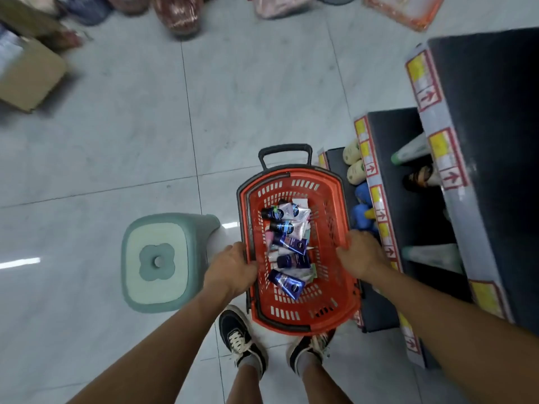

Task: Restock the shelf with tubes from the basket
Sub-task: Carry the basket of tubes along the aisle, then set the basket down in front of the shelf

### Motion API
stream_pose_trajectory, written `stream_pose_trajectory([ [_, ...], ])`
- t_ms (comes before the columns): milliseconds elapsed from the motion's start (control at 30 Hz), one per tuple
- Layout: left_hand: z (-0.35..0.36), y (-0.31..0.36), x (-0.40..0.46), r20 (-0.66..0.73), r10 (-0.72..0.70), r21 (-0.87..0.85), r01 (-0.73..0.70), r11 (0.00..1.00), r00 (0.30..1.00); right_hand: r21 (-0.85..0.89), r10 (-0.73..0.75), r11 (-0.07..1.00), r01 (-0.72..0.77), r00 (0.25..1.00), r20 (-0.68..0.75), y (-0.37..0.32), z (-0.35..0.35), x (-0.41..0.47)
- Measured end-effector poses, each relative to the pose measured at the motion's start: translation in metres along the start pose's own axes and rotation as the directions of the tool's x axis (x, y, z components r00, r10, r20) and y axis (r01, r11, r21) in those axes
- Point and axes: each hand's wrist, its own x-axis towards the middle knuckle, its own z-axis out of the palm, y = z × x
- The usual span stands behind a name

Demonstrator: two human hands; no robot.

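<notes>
An orange plastic basket (329, 304) with a black rim and a black pull handle stands on the floor in front of my feet. Inside it lie several tubes (287, 282), most dark blue, some white or pink. My left hand (230, 268) grips the basket's left rim. My right hand (360, 255) grips its right rim. The dark shelf unit (408, 205) rises just right of the basket, with price labels along its edges and a few bottles and tubes on its levels.
A green and cream plastic stool (159, 260) stands left of the basket. A cardboard box (29, 74) and bagged goods (178, 13) lie at the far side of the tiled floor. My two dark sneakers (242, 339) are under the basket's near end.
</notes>
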Motion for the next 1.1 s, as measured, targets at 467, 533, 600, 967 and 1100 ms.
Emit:
stream_pose_trajectory([
  [467,-0.161,0.114,-0.213,-0.210,0.241,0.197,-0.201,0.960,0.947,-0.059,-0.222,0.974,0.220,0.974,-0.044,-0.111,-0.188,-0.219],
  [533,-0.176,0.123,-0.242,-0.239,0.260,0.209,-0.212,0.955,0.935,-0.046,-0.243,0.969,0.241,0.968,-0.056,-0.119,-0.203,-0.245],
  [600,-0.186,0.126,-0.268,-0.255,0.276,0.230,-0.219,0.948,0.927,-0.052,-0.252,0.967,0.249,0.966,-0.063,-0.123,-0.215,-0.272],
  [967,-0.249,0.086,-0.357,-0.264,0.467,0.394,-0.348,0.851,0.844,-0.132,-0.248,0.967,0.220,0.930,-0.269,-0.175,-0.232,-0.387],
  [1100,-0.273,0.046,-0.376,-0.238,0.519,0.440,-0.386,0.811,0.821,-0.163,-0.222,0.970,0.181,0.931,-0.291,-0.208,-0.210,-0.421],
])
